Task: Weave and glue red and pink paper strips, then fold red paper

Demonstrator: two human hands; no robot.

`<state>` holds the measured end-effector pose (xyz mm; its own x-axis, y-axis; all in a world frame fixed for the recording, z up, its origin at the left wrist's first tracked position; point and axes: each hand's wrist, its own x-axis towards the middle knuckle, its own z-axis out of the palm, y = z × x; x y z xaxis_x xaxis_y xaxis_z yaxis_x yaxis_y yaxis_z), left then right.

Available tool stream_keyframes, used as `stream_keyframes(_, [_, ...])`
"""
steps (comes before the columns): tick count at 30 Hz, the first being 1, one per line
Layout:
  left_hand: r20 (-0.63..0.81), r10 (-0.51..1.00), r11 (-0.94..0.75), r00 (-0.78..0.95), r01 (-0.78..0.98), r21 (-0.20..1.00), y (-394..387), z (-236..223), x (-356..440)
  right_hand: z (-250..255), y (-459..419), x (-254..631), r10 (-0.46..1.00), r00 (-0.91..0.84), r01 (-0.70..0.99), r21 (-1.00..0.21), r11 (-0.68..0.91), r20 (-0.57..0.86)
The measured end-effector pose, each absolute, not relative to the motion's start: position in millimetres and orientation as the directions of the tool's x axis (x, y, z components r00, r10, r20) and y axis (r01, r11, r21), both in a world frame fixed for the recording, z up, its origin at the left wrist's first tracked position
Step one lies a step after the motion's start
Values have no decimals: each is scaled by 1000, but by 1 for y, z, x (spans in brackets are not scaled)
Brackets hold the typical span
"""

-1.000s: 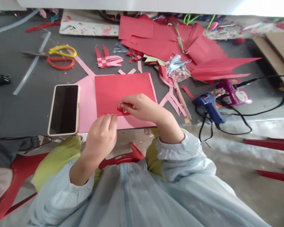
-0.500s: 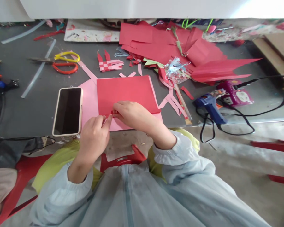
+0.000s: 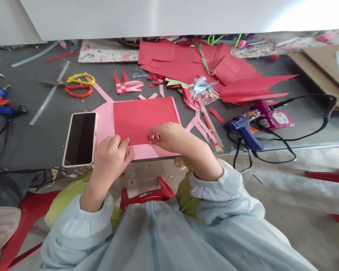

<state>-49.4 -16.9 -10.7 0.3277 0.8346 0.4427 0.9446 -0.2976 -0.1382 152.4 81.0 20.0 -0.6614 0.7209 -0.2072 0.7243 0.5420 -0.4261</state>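
Observation:
A folded sheet of red paper (image 3: 144, 116) lies over a larger pink sheet (image 3: 104, 119) at the table's front edge. My left hand (image 3: 111, 156) is closed at the red paper's near left corner, its bent fingers pressing the edge and its thumb resting on the pink sheet. Farther along that same near edge, my right hand (image 3: 173, 137) has its fingers curled and closed on the red paper. The right palm and the far side of the fingertips are hidden from view. A white-edged phone (image 3: 80, 139) lies just left of the pink sheet.
Scissors (image 3: 73, 86) with yellow and red handles lie back left. A woven red-and-pink paper piece (image 3: 127, 84) sits behind the sheets, near a pile of red paper (image 3: 183, 56). Right of these are a blue glue gun (image 3: 244, 130), its black cable (image 3: 313, 135) and a purple box (image 3: 274, 114).
My right hand has moved right along the red paper's near edge, away from my left hand. The left hand stays near the left corner. The whole view has tilted slightly.

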Motion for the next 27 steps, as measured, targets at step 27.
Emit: stream_keyframes(27, [284, 912, -346, 297, 928, 139, -5, -1, -73, 27, 88, 213, 801, -590, 784, -306, 540, -98])
